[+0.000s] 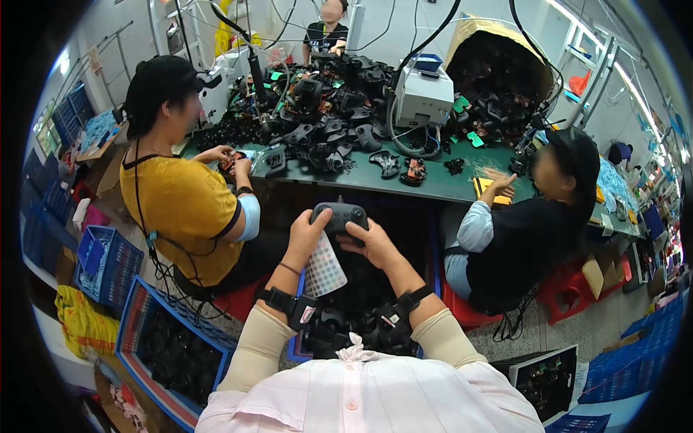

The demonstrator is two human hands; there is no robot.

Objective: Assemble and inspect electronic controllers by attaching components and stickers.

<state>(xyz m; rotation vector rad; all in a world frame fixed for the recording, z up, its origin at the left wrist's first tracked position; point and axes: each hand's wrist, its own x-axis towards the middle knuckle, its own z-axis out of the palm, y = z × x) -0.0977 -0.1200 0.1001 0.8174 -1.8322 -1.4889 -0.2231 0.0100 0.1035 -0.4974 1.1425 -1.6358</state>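
Observation:
A dark grey game controller (339, 213) is held up in front of me between both hands. My left hand (307, 237) closes round its left side, thumb on top. From beneath that hand hangs a white sheet of round coloured stickers (326, 270); I cannot tell exactly how it is held. My right hand (372, 244) grips the controller's right side, its thumb against the lower right of the face. Below both hands, a blue crate (432, 263) holds many black controller parts (361, 317).
A green workbench (462, 173) piled with controller shells (325, 137) stands ahead, with a grey box-shaped machine (424, 97) on it. Co-workers sit at left in a yellow shirt (177, 195) and at right in black (538, 224). Another crate (126, 339) stands at lower left.

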